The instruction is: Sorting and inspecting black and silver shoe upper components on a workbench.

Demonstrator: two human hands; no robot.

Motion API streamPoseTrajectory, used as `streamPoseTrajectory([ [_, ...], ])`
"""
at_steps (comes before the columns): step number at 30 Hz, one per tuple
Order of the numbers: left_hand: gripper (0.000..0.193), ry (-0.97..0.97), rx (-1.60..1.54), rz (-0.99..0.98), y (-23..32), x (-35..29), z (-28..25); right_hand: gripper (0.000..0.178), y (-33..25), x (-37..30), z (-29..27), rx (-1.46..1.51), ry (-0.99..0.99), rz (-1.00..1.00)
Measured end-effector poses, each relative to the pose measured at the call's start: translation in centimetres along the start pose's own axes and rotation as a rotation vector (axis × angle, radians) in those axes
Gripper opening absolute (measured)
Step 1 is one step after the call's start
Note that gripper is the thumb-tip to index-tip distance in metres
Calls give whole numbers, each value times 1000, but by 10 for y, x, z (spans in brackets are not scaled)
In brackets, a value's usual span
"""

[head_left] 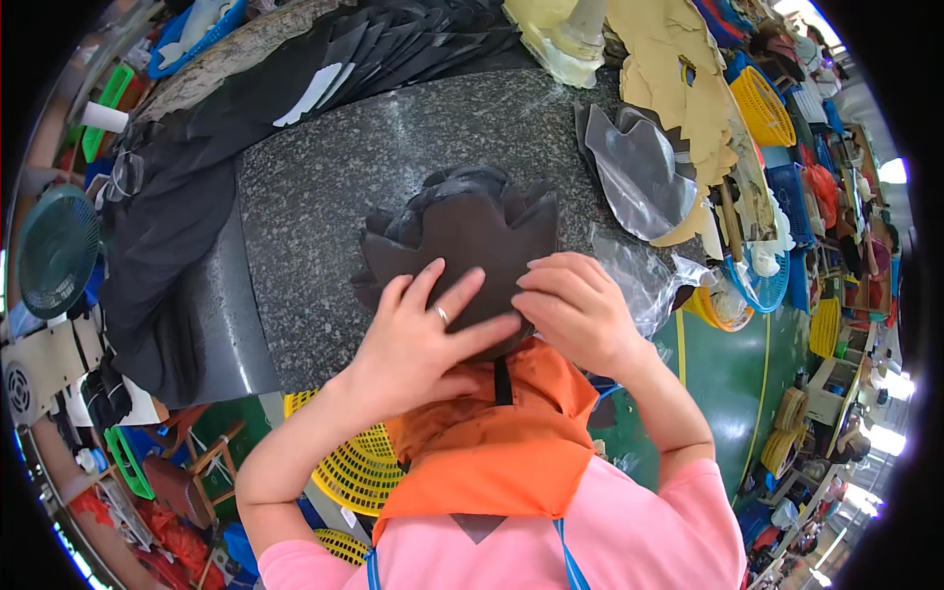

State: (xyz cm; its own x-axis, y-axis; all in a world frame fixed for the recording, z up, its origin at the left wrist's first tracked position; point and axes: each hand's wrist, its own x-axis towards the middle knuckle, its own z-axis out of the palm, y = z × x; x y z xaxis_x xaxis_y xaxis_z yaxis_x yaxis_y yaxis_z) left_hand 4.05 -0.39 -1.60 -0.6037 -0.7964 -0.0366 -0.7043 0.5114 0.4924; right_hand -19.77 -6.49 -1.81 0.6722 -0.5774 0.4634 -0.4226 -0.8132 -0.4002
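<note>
A dark brown, leather-like cut piece [462, 236] with a notched, pointed edge lies on top of a small stack of similar pieces in front of me. My left hand [408, 339], wearing a ring, rests over its lower left part with fingers spread. At the lower right edge, the fingers of my right hand [580, 310] are bent together and pinch the piece; the thumb is mostly hidden. Beneath the stack is a speckled dark stone slab [315, 177]. The near edge of the stack is partly covered by my hands and orange apron [492, 462].
Many overlapping black pieces [393, 54] line the slab's far edge. Shiny dark pieces [644, 182] and clear plastic film [639, 280] lie at right, near torn tan sheeting [678, 59]. A pale yellow container [560, 44] stands far back. A yellow basket [359, 467] sits below left.
</note>
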Motion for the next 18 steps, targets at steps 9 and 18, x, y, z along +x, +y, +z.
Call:
streamPoseTrajectory([
  [9, 22, 252, -28, 97, 0, -14, 33, 37, 15, -9, -2, 24, -316, -241],
  [18, 15, 169, -394, 14, 8, -10, 22, 33, 26, 4, 3, 145, -476, -104],
])
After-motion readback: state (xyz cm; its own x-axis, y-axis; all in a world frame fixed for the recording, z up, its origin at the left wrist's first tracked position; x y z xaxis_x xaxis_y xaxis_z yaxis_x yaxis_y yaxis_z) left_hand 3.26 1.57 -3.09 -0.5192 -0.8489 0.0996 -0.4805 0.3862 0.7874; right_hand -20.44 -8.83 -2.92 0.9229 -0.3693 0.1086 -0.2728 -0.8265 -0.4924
